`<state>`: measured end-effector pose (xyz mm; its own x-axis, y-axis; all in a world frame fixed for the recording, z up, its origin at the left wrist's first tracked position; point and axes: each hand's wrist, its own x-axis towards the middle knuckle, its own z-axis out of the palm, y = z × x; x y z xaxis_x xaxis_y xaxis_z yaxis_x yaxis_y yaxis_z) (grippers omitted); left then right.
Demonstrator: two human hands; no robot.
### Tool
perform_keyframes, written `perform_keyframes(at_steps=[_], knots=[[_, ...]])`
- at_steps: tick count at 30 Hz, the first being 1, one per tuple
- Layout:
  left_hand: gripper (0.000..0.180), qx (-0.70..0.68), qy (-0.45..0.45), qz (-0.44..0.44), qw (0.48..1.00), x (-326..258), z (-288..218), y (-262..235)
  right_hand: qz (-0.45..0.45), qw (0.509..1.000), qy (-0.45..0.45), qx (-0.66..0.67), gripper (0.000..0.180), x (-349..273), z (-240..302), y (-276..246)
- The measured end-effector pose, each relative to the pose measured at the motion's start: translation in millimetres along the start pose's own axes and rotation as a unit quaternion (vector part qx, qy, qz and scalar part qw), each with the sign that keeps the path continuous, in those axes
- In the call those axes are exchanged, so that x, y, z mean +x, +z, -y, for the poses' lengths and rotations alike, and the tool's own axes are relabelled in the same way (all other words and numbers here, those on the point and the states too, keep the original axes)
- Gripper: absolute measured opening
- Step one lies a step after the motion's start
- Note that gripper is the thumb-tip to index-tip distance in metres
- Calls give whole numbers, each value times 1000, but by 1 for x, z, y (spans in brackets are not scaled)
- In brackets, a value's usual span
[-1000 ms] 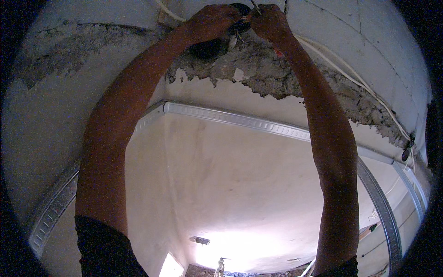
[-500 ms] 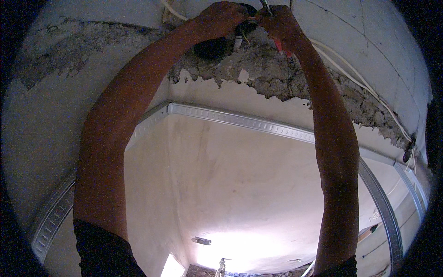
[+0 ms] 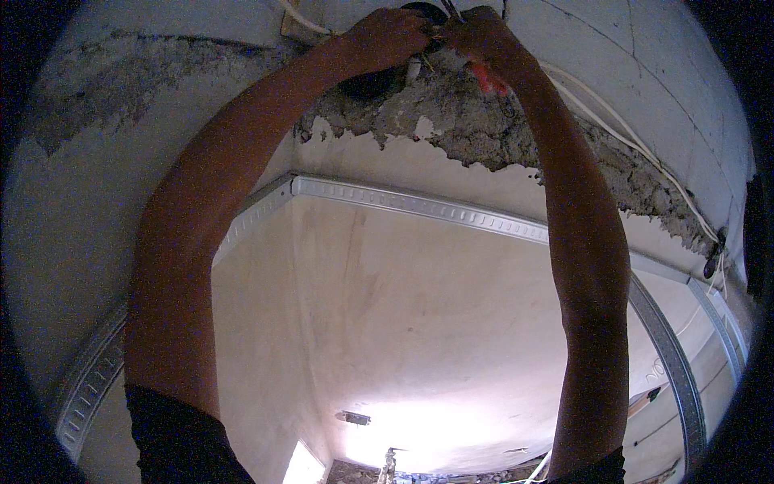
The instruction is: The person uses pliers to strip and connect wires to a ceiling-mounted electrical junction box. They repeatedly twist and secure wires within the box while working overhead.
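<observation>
Both my arms reach up to the top of the wall. My left hand (image 3: 389, 39) is closed, its fingertips pinching thin wires (image 3: 428, 61) beside a black round box (image 3: 426, 11). My right hand (image 3: 486, 42) is wrapped around red-handled pliers (image 3: 489, 79). The handles stick out below the palm, while slim metal shows above the fingers. Fingertips of both hands nearly meet, and a small copper-coloured bit shows between them. Exactly what the wire ends do there is hidden by the fingers. A dark round opening (image 3: 372, 84) sits just under my left wrist.
Rough exposed masonry (image 3: 484, 121) runs along the wall top. White cables (image 3: 621, 129) hang along it at right. Below, a perforated metal profile (image 3: 419, 206) crosses the wall, with another curved profile (image 3: 673, 363) at right. A small wall box (image 3: 352, 418) sits low down.
Both hands have shifted slightly, staying close together. The pliers have turned a little in my right hand, and their red handles look blurred now.
</observation>
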<state>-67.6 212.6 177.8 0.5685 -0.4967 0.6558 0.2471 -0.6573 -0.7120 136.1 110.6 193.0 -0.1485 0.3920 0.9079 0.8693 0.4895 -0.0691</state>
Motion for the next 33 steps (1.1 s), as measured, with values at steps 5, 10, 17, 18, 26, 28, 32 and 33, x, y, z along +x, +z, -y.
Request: perform_keyframes(at_steps=[5,10,17,18,26,28,32,33], knots=[[15,68,-126,98,985,-1,-18,-15,50,995,72,46,38,-24,38,-12],[16,214,33,20,976,1,1,3,32,998,30,-48,38,4,-1,-2],[17,240,75,51,966,-13,14,14,-28,993,-7,-111,37,7,-10,19],[18,235,54,80,967,-15,10,10,-15,996,-3,-90,37,2,-4,18],[24,70,-5,60,996,-9,4,-3,-1,973,-115,-201,41,27,-36,18],[26,83,-19,59,995,-7,3,-5,12,982,-133,-135,42,27,-41,14],[32,152,0,47,987,-8,1,-8,53,995,-67,-53,45,13,-26,6],[34,163,10,44,986,-7,-2,-7,55,996,-47,-50,46,13,-29,5]])
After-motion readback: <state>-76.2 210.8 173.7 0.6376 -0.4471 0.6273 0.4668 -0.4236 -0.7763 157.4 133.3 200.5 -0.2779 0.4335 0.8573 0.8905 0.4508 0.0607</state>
